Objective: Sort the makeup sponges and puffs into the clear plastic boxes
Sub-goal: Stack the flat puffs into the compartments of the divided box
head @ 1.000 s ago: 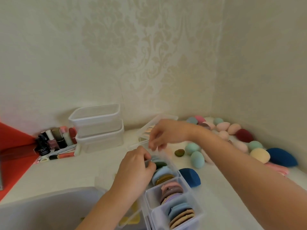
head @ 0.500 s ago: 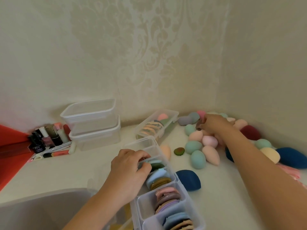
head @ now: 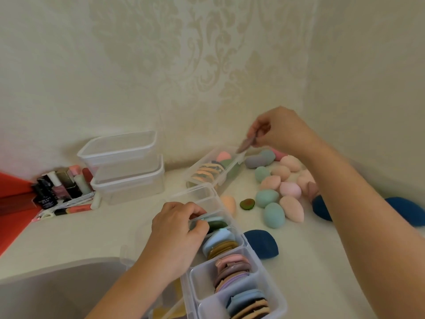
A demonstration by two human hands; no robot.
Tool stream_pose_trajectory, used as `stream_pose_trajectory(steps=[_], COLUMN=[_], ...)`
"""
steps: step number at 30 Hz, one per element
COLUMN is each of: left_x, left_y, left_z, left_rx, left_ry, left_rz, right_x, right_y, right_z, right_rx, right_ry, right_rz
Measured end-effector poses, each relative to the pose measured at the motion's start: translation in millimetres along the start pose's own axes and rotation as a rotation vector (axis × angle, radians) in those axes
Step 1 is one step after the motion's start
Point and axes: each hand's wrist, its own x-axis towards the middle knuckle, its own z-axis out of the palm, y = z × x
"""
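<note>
A flat mauve puff (head: 246, 143), pinched by the right hand (head: 282, 132), is best slotted edgewise (not flat) into the divided clear plastic box (head: 200, 282) gripped by the left hand (head: 177, 231).

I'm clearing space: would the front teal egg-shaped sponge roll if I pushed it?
Probably: the teal egg-shaped sponge lies on its rounded side on the flat counter, so it would likely wobble off in a curve. It looks like soft foam, so probably light and squashy. The pink sponge beside it might get nudged too.
</note>
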Motion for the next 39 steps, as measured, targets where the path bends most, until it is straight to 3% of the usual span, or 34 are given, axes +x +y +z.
stream_pose_trajectory(steps=[3, 8, 14, 24, 30, 39], left_x=[0.4, -0.7, -0.6, -1.2, -1.8, -3.7], left_y=[0.6, -0.5, 0.9, 2.0, 3.5, 3.6], left_z=[0.2, 0.9, 1.2, 1.4, 0.0, -2.0], left_rx=[0.001, -0.005, -0.013, -0.005, 0.037, 0.032], left_ry=[0.01, 0.032, 0.091, 0.164, 0.155, 0.12], left_rz=[0.004, 0.003, 0.015, 0.092, 0.109, 0.173], right_x=[-15.7, -33.6, -39.7, -49.2, -50.3, -42.0], right_y=[-34.3, -62.1, -66.5, -65.1, -58.6, -49.9], right_z=[2.7, 33.1, 54.8, 86.6, 85.2, 86.2], right_rx=[0.095, -0.054, -0.408, -0.659, -0.633, -0.365], right_ry=[-0.135, -0.43, -0.42, -0.388, -0.608, -0.617], right_rz=[-0.214, -0.277, -0.306, -0.507, -0.496, -0.351])
